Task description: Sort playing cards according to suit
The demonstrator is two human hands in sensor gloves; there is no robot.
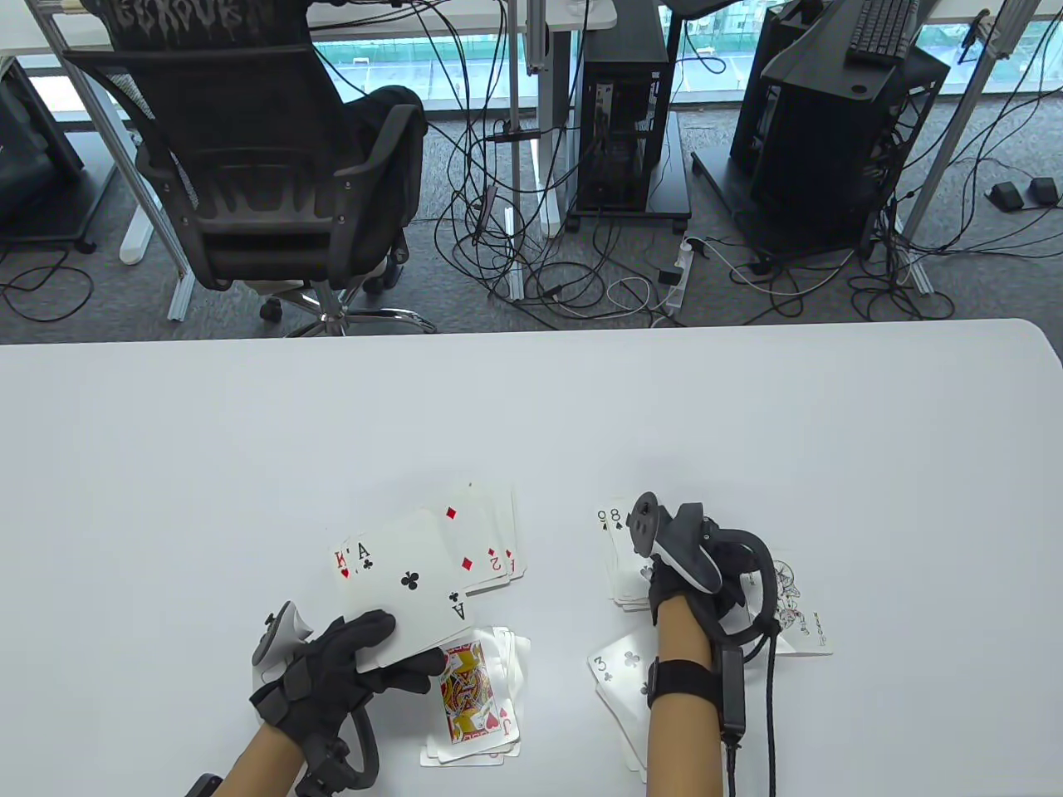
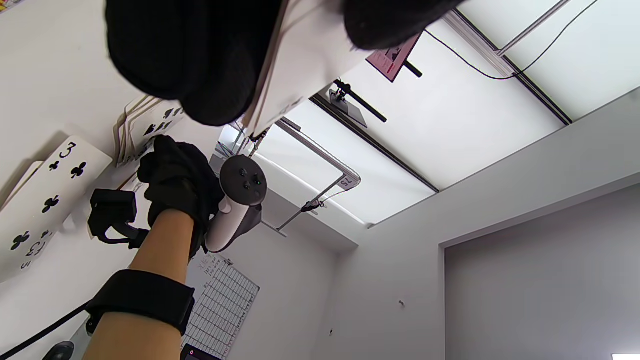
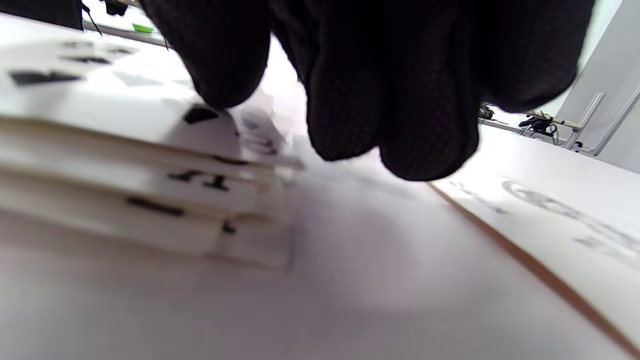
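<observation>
My left hand point(image 1: 349, 664) fingers clamped the fanned cards, ace of clubs point(image 1: 407, 594) topmost, while the clubs pile point(image 1: 623, 664) lay off right, beside my right hand point(image 1: 685, 581), its grip unclear.

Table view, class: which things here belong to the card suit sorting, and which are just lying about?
Belong to the job:
- left hand holding a fan with the ace of clubs on top
- right hand resting on the spade pile
- diamond pile
- heart pile
- club pile

Lying about:
- joker card
- office chair
- floor cables
</observation>
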